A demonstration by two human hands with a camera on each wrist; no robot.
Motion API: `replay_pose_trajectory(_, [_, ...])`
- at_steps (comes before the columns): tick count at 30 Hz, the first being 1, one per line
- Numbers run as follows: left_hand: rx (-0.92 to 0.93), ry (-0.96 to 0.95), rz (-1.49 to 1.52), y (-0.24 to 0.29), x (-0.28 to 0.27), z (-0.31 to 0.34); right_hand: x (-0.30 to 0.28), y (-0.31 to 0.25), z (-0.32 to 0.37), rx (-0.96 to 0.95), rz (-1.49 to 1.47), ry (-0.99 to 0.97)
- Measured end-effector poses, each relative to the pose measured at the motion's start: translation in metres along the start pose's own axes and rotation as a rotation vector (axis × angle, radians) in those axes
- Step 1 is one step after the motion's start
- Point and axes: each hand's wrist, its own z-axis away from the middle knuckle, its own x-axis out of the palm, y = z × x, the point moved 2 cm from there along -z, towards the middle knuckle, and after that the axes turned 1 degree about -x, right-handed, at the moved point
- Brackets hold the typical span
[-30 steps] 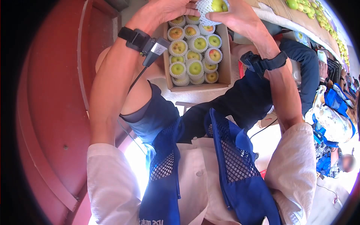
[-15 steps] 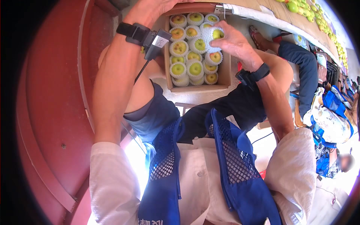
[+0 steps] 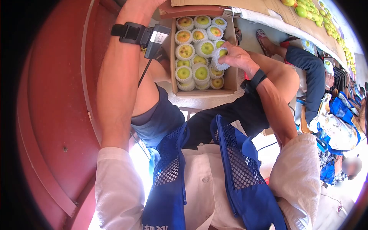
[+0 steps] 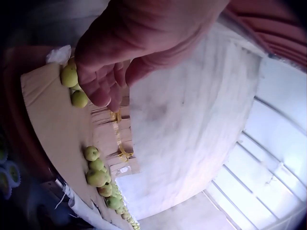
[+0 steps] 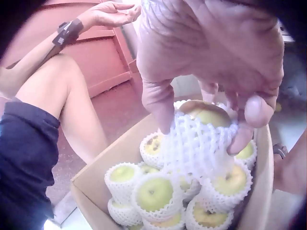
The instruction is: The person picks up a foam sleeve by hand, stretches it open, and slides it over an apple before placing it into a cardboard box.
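My right hand (image 3: 239, 57) grips an apple in a white foam net (image 5: 199, 143), low over the right side of a cardboard box (image 3: 207, 92). Fingers and thumb wrap the apple's upper part in the right wrist view. Several netted apples (image 3: 200, 73) stand upright in rows inside the box, green or yellow with some red. Held up past the box's far left, my left hand (image 4: 148, 38) has loosely bent fingers with nothing in them. It overlaps some bare green apples (image 4: 70, 76) in the left wrist view; the head view cuts off most of it.
A cardboard-covered table (image 3: 264, 11) beyond the box bears a long row of loose apples (image 3: 306, 13). A red panel (image 3: 53, 115) rises on the left. Another person's leg (image 3: 306, 63) and other people in blue vests are on the right. My knees flank the box.
Both hands held the netted apple above the box's far end. The left hand has let go and moved up and left; the right has brought the apple down to the box's right side.
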Motion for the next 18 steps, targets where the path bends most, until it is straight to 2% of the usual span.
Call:
replay_pose_trajectory(7, [0.023,-0.005,0.074,0.003,0.002,-0.003,-0.01,-0.019,-0.03,0.004,0.025,0.113])
replay_pose_trajectory(9, [0.032,0.001,0.078,0.003,0.003,-0.003,-0.006,-0.031,-0.042,-0.031,0.018,0.221])
replay_pose_trajectory(12, [0.036,0.004,0.086,0.004,0.002,-0.004,-0.004,-0.058,-0.054,-0.01,0.029,0.223])
replay_pose_trajectory(17, [0.037,0.034,0.1,0.007,0.003,-0.003,0.007,-0.078,-0.078,-0.08,0.112,0.277])
replay_pose_trajectory(18, [0.047,0.024,0.108,0.007,0.002,-0.002,0.01,-0.08,-0.082,-0.107,0.141,0.346])
